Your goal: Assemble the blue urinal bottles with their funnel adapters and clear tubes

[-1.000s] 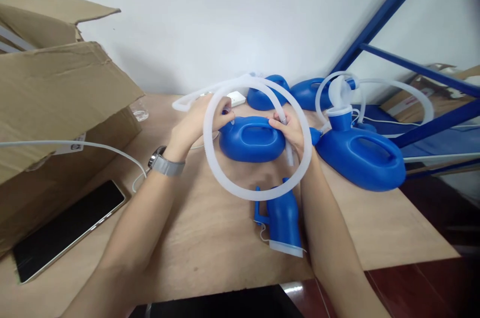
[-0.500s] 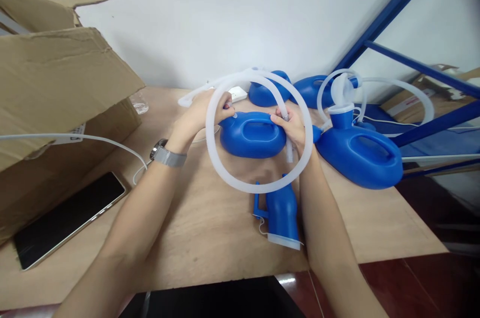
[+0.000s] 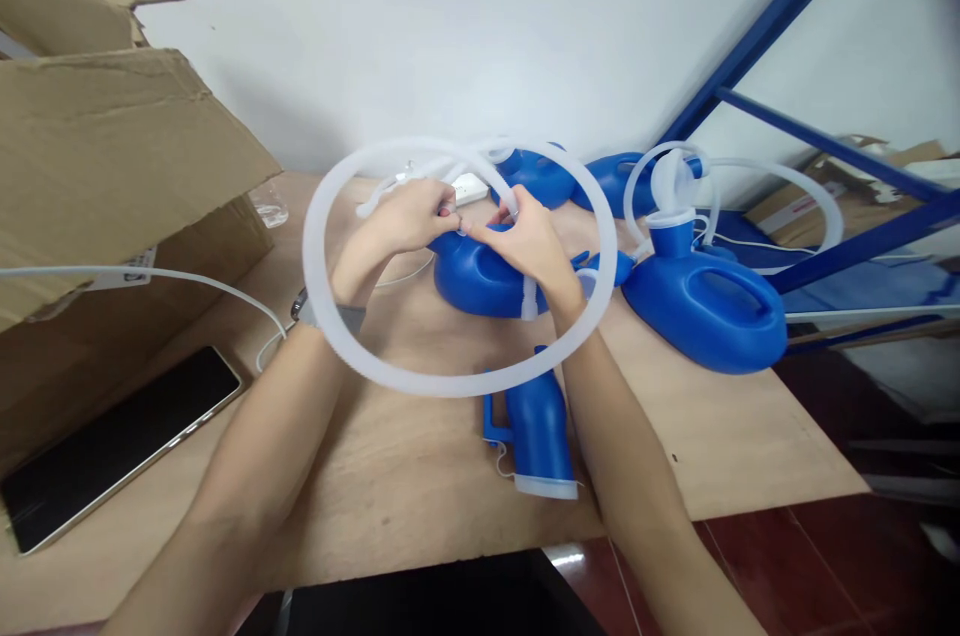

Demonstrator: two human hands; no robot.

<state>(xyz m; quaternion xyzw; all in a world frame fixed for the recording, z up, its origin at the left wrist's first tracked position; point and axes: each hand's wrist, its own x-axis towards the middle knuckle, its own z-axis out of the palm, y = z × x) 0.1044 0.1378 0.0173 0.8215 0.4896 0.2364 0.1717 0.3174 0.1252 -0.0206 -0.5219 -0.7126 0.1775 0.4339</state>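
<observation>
A blue plastic urinal bottle (image 3: 474, 284) lies on its side in front of me, its handle side partly hidden by my right hand. My left hand (image 3: 414, 216) is closed around its neck end. My right hand (image 3: 525, 234) grips a translucent ribbed hose (image 3: 459, 384) near one end, its thumb reaching to a small whitish spot by the neck, close to the left fingers. The hose end with its pale connector (image 3: 529, 300) hangs below the right palm. The rest of the hose loops wide around both hands. Nearer me lies a blue funnel-shaped urinal head (image 3: 538, 428) with a white rim.
At right stands another blue urinal bottle (image 3: 705, 311) with a white lidded mouth. More blue bottles (image 3: 534, 178) rest by the wall. A cardboard box (image 3: 127, 146) and a phone (image 3: 124, 441) are at left. A blue metal frame (image 3: 795, 1) rises at right.
My right hand has moved left along the bottle, from its base end to the neck, carrying the hose. The hose loop has swung left and widened. My left hand stays at the neck.
</observation>
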